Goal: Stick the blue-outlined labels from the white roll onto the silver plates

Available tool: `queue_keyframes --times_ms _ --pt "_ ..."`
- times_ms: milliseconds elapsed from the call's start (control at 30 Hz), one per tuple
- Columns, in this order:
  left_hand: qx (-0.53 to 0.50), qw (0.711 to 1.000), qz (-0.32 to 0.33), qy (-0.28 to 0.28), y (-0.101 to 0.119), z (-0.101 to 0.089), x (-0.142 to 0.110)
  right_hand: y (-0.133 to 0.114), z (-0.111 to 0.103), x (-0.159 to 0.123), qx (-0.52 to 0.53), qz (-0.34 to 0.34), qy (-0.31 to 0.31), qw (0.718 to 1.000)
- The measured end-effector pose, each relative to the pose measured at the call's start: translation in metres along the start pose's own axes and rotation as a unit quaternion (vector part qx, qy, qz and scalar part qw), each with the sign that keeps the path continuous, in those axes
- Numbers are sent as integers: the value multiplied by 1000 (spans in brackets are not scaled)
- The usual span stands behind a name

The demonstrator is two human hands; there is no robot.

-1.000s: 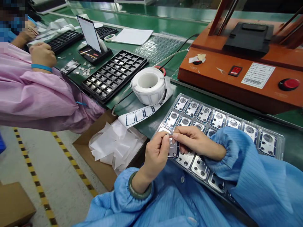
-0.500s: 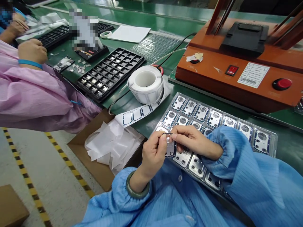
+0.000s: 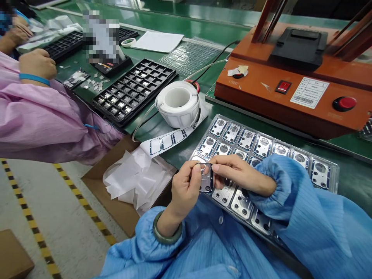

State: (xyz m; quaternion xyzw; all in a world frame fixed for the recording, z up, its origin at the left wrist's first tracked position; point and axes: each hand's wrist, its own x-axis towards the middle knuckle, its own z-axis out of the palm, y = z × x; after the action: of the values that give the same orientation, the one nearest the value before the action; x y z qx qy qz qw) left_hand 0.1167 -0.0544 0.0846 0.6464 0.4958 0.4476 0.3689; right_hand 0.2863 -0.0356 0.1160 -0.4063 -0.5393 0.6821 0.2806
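A small metal plate (image 3: 206,182) with a dark blue border and round holes is held upright in front of me. My left hand (image 3: 186,184) is closed on its left edge, thumb over the face. At the upper right edge, the thumb and fingers of my right hand (image 3: 236,172) pinch the plate's border. Beneath both hands lies a clear plastic tray (image 3: 334,174) with several similar plates in its pockets; those in the far rows have blue borders. My right forearm covers part of the tray.
A roll of white backing tape (image 3: 178,104) with a strip of blue frame stickers (image 3: 167,142) stands left of the tray. A cardboard box (image 3: 116,211) holds peeled liner. An orange machine (image 3: 261,93) stands behind. A pink-sleeved co-worker sits left by a black tray (image 3: 135,91).
My fingers have shifted slightly apart at the plate's upper edge, showing more of its face. The right fingers now sit at its upper right side. The whole view has moved slightly.
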Motion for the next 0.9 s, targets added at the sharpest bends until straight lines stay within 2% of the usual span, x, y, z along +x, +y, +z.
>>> queue_keyframes --times_ms 200,400,667,800,900 --pt "-18 999 -27 14 0 -1 -1 2 0 0 7 12 9 1000" --pt "-88 990 -110 32 -2 -1 -6 0 3 -2 3 8 14 1000" --pt "-22 998 -56 33 -1 -1 -3 7 2 -2 -13 -4 26 1000" --pt "-40 996 -75 26 -1 -2 -3 7 0 -2 -4 0 13 1000" --pt "-55 994 -84 51 -2 -2 -3 3 1 -3 -34 1 -10 999"
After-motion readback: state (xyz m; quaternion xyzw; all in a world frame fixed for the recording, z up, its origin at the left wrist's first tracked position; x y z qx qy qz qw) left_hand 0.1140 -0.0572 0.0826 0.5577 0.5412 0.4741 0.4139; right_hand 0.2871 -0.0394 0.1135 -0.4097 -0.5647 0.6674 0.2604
